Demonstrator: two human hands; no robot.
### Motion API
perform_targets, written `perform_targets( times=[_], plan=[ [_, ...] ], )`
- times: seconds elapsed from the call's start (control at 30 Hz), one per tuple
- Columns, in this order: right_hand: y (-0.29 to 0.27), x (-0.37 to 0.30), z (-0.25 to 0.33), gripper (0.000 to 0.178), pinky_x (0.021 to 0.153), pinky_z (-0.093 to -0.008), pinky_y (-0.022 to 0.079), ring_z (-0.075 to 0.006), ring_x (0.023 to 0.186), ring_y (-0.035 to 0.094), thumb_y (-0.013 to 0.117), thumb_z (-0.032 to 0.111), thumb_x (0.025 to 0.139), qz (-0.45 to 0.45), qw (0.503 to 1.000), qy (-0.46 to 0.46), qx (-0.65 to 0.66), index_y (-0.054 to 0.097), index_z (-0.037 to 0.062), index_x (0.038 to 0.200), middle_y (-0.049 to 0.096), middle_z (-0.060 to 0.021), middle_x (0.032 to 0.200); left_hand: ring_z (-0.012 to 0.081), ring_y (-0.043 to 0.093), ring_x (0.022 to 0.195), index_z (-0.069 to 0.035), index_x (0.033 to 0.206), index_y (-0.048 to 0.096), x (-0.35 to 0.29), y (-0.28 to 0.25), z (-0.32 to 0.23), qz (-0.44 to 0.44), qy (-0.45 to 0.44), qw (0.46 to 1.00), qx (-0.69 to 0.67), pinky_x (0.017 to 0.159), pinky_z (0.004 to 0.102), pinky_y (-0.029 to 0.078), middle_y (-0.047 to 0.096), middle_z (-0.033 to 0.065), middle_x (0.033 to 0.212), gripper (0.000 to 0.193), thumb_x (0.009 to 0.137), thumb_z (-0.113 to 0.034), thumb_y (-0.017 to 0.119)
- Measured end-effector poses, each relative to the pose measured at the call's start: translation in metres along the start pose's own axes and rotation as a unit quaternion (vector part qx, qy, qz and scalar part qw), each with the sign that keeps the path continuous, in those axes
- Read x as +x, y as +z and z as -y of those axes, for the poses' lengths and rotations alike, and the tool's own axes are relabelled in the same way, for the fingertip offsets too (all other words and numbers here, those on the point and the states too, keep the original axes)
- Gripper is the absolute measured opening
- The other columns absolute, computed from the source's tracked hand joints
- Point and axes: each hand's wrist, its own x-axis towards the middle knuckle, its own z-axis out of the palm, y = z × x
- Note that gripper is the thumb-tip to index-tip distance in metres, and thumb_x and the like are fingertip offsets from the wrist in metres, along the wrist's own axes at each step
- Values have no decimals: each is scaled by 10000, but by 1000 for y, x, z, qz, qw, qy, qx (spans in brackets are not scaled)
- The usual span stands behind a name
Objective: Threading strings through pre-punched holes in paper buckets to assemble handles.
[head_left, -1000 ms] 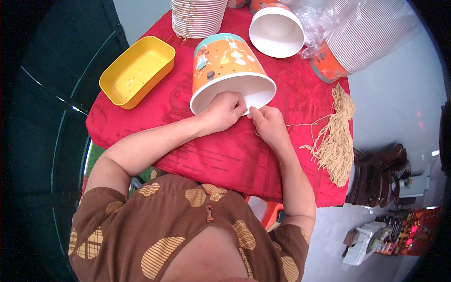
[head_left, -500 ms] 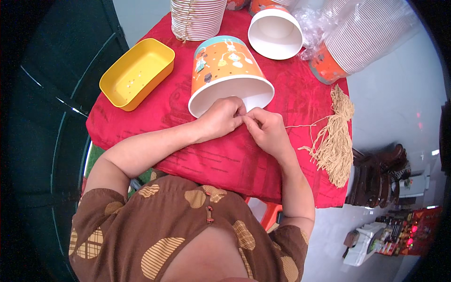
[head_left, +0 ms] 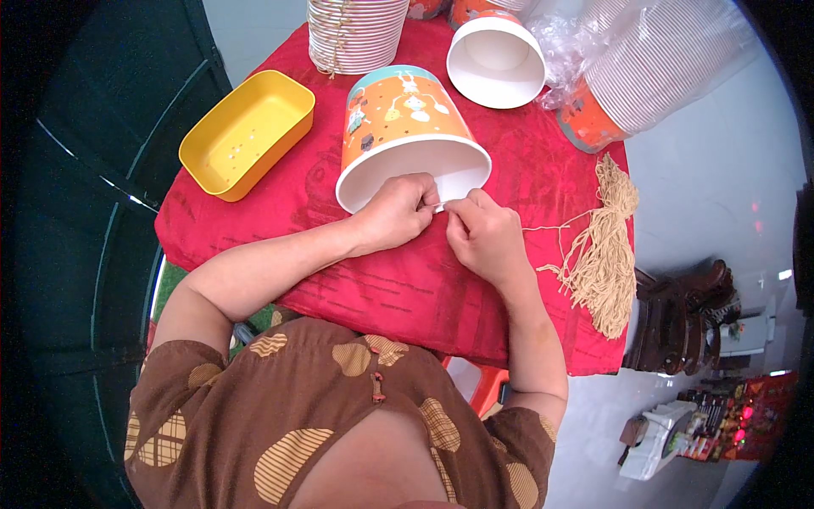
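Note:
A large orange paper bucket [head_left: 411, 119] with printed figures lies on its side, its white mouth facing me. At the near rim, my left hand [head_left: 398, 212] is closed in a pinch, fingertips just inside the mouth. My right hand [head_left: 487, 233] pinches right beside it. A short pale stretch of string shows between the two sets of fingertips. From my right hand a beige string [head_left: 547, 227] runs to a loose bundle of cut strings [head_left: 606, 250] at the table's right edge. How the string meets the rim is hidden by my fingers.
A red cloth [head_left: 280, 233] covers the table. On the left stands a yellow plastic box [head_left: 288, 127] with small pale bits inside. Behind are a stack of white-rimmed buckets [head_left: 356, 34], another bucket [head_left: 496, 64] on its side, and plastic-wrapped nested buckets [head_left: 657, 72].
My right hand has moved slightly right, away from my left, and pale string now shows between the fingertips. The bucket has shifted a little to the left.

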Motion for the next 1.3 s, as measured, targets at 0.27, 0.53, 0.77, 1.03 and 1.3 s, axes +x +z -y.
perform_targets(
  times=[0.27, 0.53, 0.77, 1.03, 1.3],
  plan=[
    [17, -2, 4, 222, 531, -439, 520, -358, 624, 640, 609, 72, 838, -67, 996, 52, -17, 630, 36, 1055, 635, -170, 764, 267, 597, 698, 12, 800, 540, 1, 1, 3, 2, 10, 1000, -7, 641, 379, 472, 598, 141, 732, 36, 788, 38, 562],
    [28, -5, 0, 231, 558, -482, 514, -387, 618, 651, 600, 63, 850, -51, 991, 108, 66, 624, 31, 1077, 635, -216, 673, 238, 590, 693, 3, 809, 533, 2, 1, 4, -2, 14, 1000, -16, 640, 368, 473, 591, 126, 727, 58, 792, 33, 579],
    [27, -2, 3, 222, 545, -450, 510, -373, 622, 658, 605, 51, 843, -45, 974, 174, 136, 659, 27, 1057, 631, -234, 695, 135, 554, 748, -10, 820, 542, 3, -3, -1, 21, -11, 1000, -6, 682, 300, 471, 594, 65, 778, 57, 815, 40, 570],
    [21, -1, 5, 195, 532, -365, 511, -295, 592, 673, 594, 8, 831, -101, 968, 159, 168, 674, 0, 1009, 646, -210, 716, 121, 536, 737, 1, 851, 552, 4, -1, 2, 19, -23, 999, -35, 664, 292, 467, 574, 54, 766, 54, 819, 39, 574],
    [20, -1, 2, 202, 517, -375, 509, -307, 584, 667, 615, 4, 812, -81, 978, 128, 142, 668, 16, 1006, 636, -202, 691, 151, 556, 732, 14, 859, 551, 4, -4, -2, 28, -31, 999, -4, 658, 308, 468, 582, 79, 763, 44, 828, 44, 545]
  ],
)
